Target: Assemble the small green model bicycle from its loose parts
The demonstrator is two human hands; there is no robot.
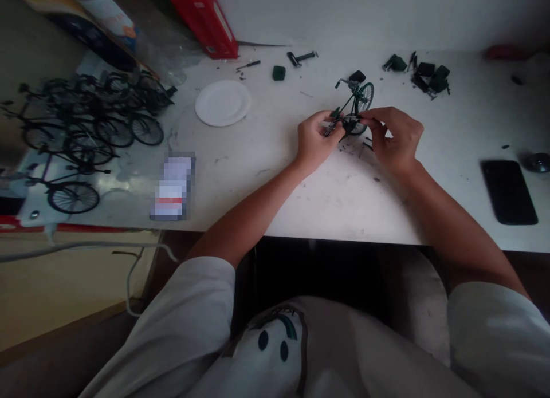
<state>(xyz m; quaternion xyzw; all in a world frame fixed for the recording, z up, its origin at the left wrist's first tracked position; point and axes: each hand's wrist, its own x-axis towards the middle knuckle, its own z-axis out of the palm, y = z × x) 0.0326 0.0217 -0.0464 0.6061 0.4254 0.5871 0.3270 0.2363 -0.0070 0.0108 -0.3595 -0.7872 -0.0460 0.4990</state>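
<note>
Head view: one miniature bicycle point(356, 103) is at the centre of the clock, twelve towards the wall, just above the white table point(275, 186). Its lower part is partly hidden by the two hands. The left hand point(317, 139) grips it between thumb and curled fingers; the right hand point(397, 136) has thumb and forefinger pinched together at its lower wheel, and whether a small part sits between them is too small to tell.

At nine o'clock lies one white plate point(222, 103), and beyond it a cluster of dark miniature bicycles point(90, 120), overlapping too much to count. One phone point(173, 186), its screen pixelated, lies at eight; a second, dark phone point(510, 192) lies at four. At ten are one green block point(279, 73) and, farther out, one red box point(206, 23) cut off by the top edge. Between two and three, dark parts point(431, 77) lie heaped, their number unclear.
</note>
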